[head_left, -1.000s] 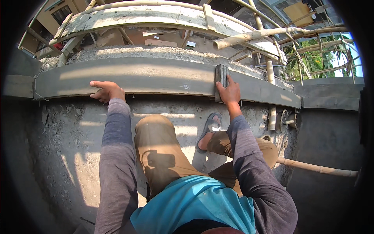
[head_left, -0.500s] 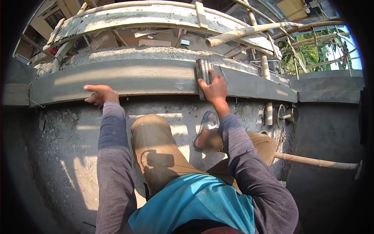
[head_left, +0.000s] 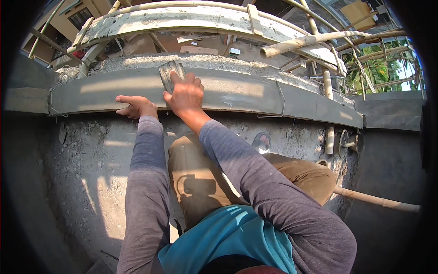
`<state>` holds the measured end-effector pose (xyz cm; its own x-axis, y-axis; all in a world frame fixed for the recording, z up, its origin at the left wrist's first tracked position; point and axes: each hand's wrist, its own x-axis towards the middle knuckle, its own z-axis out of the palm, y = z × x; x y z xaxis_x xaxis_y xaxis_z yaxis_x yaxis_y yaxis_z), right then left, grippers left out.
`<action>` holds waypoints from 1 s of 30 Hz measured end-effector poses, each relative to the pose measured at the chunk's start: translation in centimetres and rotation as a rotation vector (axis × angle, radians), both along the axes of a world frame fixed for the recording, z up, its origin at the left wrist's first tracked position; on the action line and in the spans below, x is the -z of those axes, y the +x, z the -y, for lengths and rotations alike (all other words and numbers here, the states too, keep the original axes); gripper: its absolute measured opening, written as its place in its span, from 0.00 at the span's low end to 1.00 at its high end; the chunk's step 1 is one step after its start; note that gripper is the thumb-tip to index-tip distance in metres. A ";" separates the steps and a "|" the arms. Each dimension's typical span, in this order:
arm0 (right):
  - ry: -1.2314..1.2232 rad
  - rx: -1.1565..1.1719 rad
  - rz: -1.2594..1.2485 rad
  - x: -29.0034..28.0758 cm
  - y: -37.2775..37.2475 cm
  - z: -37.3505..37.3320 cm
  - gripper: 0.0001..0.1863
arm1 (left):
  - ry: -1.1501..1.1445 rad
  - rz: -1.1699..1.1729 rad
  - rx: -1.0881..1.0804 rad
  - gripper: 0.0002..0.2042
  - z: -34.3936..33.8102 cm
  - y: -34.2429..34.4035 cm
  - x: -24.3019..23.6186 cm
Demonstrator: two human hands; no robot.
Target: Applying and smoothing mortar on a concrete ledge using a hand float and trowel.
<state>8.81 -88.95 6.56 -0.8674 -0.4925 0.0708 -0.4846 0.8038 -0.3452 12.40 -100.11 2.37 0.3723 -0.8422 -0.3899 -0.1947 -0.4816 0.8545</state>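
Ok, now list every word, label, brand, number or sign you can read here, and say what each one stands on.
None can be read.
The grey ridged tool under the right hand, the smooth grey ledge and the teal shirt show no lettering.
The small pale object on the ground beyond is too small to tell whether it bears print.

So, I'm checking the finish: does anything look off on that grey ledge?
A whitish patch on the ledge, right of the right hand, stands out against the grey; whether it's damage, I can't tell.
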 end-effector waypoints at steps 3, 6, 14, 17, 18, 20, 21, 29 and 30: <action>0.023 0.062 -0.111 0.7 -1.3 -2.7 0.35 | -0.005 -0.079 -0.035 0.53 0.1 0.1 -0.6; 0.061 0.240 -0.064 0.9 -3.8 -9.5 0.35 | -0.001 0.005 -0.030 0.53 0.9 0.3 0.4; 0.128 0.481 0.092 -2.1 -4.3 -15.5 0.38 | 0.018 -0.054 -0.008 0.53 0.1 0.7 -0.4; 0.024 0.211 0.075 -0.8 -1.2 -8.5 0.38 | 0.013 -0.072 0.013 0.53 -0.1 -0.3 -0.3; 0.027 0.170 0.113 -0.8 -0.3 -6.0 0.38 | 0.011 -0.030 0.020 0.53 0.0 -0.5 0.1; 0.046 0.108 0.091 -0.3 1.2 -2.6 0.38 | 0.024 -0.052 0.016 0.53 -0.1 -0.3 -0.4; 0.054 0.118 0.092 -0.5 0.8 -3.1 0.38 | 0.034 -0.080 0.005 0.54 -0.3 -0.4 -0.6; 0.177 0.507 0.036 -0.5 -4.9 -16.8 0.37 | 0.016 -0.034 -0.009 0.53 0.6 0.5 0.4; 0.120 0.528 -0.003 0.3 -5.8 -18.6 0.37 | 0.020 -0.036 -0.010 0.53 0.5 0.3 0.3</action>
<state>3.03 -70.39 6.27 -0.9990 0.0059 0.0438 -0.0046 0.9718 -0.2356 12.73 -100.61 2.03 0.3663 -0.8305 -0.4197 -0.1591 -0.5003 0.8511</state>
